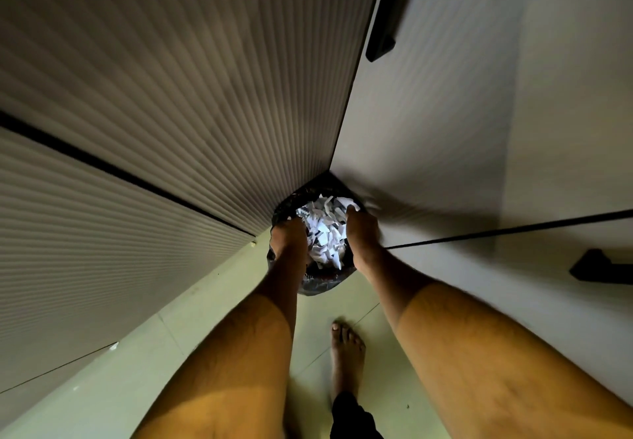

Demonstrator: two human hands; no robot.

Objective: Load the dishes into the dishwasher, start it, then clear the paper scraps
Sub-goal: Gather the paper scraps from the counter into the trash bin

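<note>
A bin lined with a black plastic bag (317,286) stands on the floor in the corner where two cabinet fronts meet. It holds a heap of white paper scraps (325,233). My left hand (291,240) reaches into the left side of the bin, fingers down among the scraps. My right hand (361,229) reaches into the right side, its fingertips buried in the paper. Whether either hand grips scraps or the bag's rim is hidden.
A ribbed cabinet front (171,96) rises on the left, a smooth one (445,130) with black handles (387,27) on the right. The pale tiled floor (205,335) lies below. My bare foot (346,353) stands behind the bin. Small paper bits (113,346) lie by the left cabinet.
</note>
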